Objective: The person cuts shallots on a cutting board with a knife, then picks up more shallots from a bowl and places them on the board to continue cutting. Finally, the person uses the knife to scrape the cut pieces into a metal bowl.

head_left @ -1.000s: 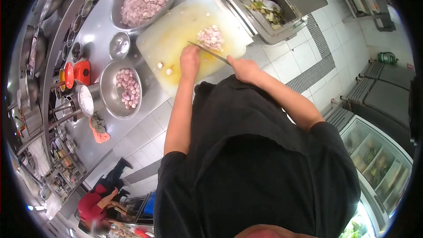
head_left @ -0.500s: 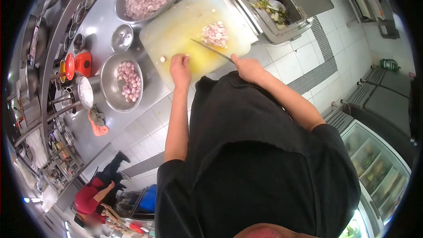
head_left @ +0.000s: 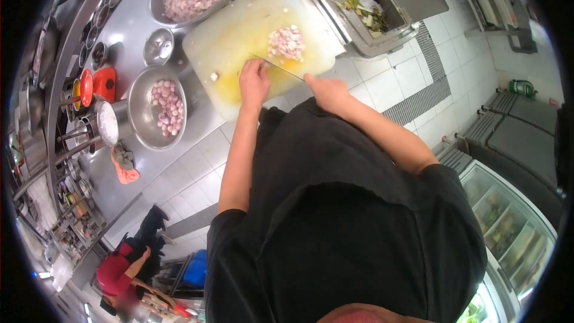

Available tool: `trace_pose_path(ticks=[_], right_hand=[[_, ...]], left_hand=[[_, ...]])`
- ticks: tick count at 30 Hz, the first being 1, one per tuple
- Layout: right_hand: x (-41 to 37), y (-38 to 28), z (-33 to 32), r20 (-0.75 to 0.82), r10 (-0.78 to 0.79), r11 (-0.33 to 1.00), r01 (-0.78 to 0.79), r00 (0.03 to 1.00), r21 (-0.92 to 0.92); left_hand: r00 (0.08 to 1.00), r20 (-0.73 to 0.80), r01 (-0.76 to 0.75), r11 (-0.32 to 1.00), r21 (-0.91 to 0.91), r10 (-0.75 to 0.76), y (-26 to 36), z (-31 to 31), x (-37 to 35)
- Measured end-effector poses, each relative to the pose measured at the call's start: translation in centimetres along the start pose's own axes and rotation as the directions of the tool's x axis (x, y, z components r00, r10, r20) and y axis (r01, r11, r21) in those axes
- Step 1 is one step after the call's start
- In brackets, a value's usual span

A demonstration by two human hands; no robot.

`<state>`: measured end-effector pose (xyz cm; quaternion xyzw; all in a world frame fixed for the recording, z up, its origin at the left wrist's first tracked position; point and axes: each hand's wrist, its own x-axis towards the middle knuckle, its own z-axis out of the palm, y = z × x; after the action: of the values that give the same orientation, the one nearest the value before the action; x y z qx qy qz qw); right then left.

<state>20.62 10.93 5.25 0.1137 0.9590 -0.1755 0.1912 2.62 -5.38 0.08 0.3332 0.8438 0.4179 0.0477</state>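
My right hand (head_left: 327, 91) grips the handle of a kitchen knife (head_left: 278, 67), whose blade points left across the yellow-stained white cutting board (head_left: 209, 39). On the board's near part my left hand (head_left: 254, 84) is closed, fingers curled down close against the blade. Whatever those fingers pinch is hidden. Beyond the blade lies a pile of chopped shallots (head_left: 286, 43). A small pale shallot piece (head_left: 214, 76) sits alone on the left of the board. Left of the board, a steel bowl (head_left: 136, 101) holds peeled whole shallots (head_left: 167, 107).
A large basin (head_left: 156, 9) full of shallots and a small steel bowl (head_left: 158, 46) stand beyond. Right of the board is a bin (head_left: 382, 48) with scraps. A red scale (head_left: 104, 84) and an orange cloth (head_left: 125, 170) lie left. A person in red (head_left: 113, 275) stands lower left.
My left hand has moved up and right to the knife blade. My right hand and the knife have shifted slightly left. The whole view has shifted a little.
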Motion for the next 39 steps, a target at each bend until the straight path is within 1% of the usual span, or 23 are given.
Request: trace_pose_path(ticks=[2, 3, 5, 8, 9, 11, 12, 14, 15, 17, 18, 20, 21, 23, 24, 26, 30, 33, 35, 36, 38, 39], right_hand=[[0.9, 0.6, 0.3, -0.066, -0.056, 0.998, 0.057, 0.996, 0.013], [0.9, 0.3, -0.4, -0.071, -0.065, 0.998, 0.066, 0.995, 0.013], [-0.3, -0.5, -1.9, -0.029, -0.056, 0.998, 0.057, 0.998, 0.028], [1.1, 0.5, 0.8, -0.008, -0.025, 0.999, 0.026, 1.000, 0.041], [1.3, 0.5, 0.1, -0.014, -0.027, 0.999, 0.028, 1.000, 0.037], [1.0, -0.3, -0.7, 0.017, -0.022, 1.000, 0.022, 1.000, 0.010], [0.7, -0.4, -0.7, 0.016, -0.020, 1.000, 0.020, 1.000, 0.015], [0.2, -0.1, -0.8, 0.028, -0.025, 0.997, 0.023, 0.999, 0.074], [0.2, 0.1, -0.2, 0.028, -0.015, 0.997, 0.013, 1.000, 0.077], [1.7, 0.7, 0.8, 0.026, -0.015, 0.994, 0.012, 1.000, 0.109], [1.9, 1.0, 0.7, 0.023, -0.017, 0.994, 0.015, 1.000, 0.109], [1.9, 1.4, 0.7, 0.043, 0.064, 0.985, -0.070, 0.997, 0.157], [1.7, 1.6, 0.5, 0.042, 0.064, 0.986, -0.070, 0.997, 0.154], [1.3, 2.0, 0.0, 0.015, 0.061, 0.995, -0.062, 0.998, 0.078], [0.9, 1.7, -0.6, 0.014, 0.061, 0.995, -0.062, 0.998, 0.076], [-0.2, 0.9, -1.6, -0.046, -0.001, 1.000, -0.001, 0.999, -0.030], [-0.2, 1.0, 0.7, -0.073, -0.013, 1.000, 0.011, 0.997, -0.022], [0.6, 1.2, 0.5, -0.105, -0.043, 0.999, 0.042, 0.994, -0.015], [0.0, 0.9, -0.1, -0.017, -0.007, 1.000, 0.006, 1.000, -0.010], [0.0, 1.1, 0.3, -0.016, 0.002, 1.000, -0.002, 1.000, -0.005], [1.4, 2.0, 0.9, -0.010, -0.006, 0.998, 0.007, 1.000, 0.061], [2.0, 2.2, 0.9, -0.013, -0.008, 0.998, 0.009, 1.000, 0.063]], left_hand=[[0.999, -0.015, 0.036, 0.999, -0.037, -0.036, -0.4, 0.2, 0.1], [0.999, -0.022, 0.035, 0.999, -0.030, -0.036, -0.5, 0.1, 0.2], [0.999, -0.036, 0.028, 0.999, -0.027, -0.029, -0.5, 0.3, -0.2], [0.999, -0.044, -0.010, 1.000, 0.012, 0.011, -0.2, 0.1, 0.0], [0.999, -0.050, -0.015, 1.000, 0.013, 0.015, -0.1, 0.3, 0.2], [0.998, -0.058, 0.029, 0.995, -0.097, -0.035, 0.0, 0.1, -0.2], [0.998, -0.053, 0.029, 0.995, -0.095, -0.034, -0.2, 0.1, -0.2], [0.998, -0.057, 0.023, 1.000, -0.013, -0.023, -0.3, 0.4, -0.3], [0.999, -0.049, 0.019, 1.000, -0.017, -0.019, -0.4, 0.5, -0.5], [0.993, -0.060, -0.099, 0.993, 0.071, 0.103, -0.7, 0.5, 0.1], [0.992, -0.062, -0.101, 0.992, 0.073, 0.105, -0.6, 0.6, 0.4], [0.997, -0.061, -0.051, 0.999, -0.003, 0.050, -0.2, 0.8, 0.7], [0.997, -0.063, -0.051, 0.999, -0.005, 0.051, -0.1, 0.9, 0.9], [1.000, -0.008, -0.003, 1.000, 0.020, 0.004, 0.0, 1.1, 1.1], [1.000, -0.010, -0.004, 1.000, 0.019, 0.004, 0.0, 1.1, 1.2], [0.999, -0.004, -0.043, 0.997, 0.057, 0.044, -0.1, 1.0, 1.3], [0.998, -0.012, -0.057, 0.997, 0.048, 0.058, 0.3, 0.9, 1.0], [0.999, -0.012, -0.052, 0.997, 0.055, 0.053, 0.3, 0.6, 1.4], [1.000, -0.015, -0.027, 1.000, 0.016, 0.027, 0.7, 0.6, 1.4], [1.000, -0.007, -0.030, 0.999, 0.013, 0.030, 0.4, 0.8, 1.1], [0.984, 0.032, -0.180, 0.972, 0.153, 0.177, -0.5, 0.9, 1.6], [0.983, 0.031, -0.181, 0.971, 0.156, 0.178, -0.7, 0.9, 2.0]])
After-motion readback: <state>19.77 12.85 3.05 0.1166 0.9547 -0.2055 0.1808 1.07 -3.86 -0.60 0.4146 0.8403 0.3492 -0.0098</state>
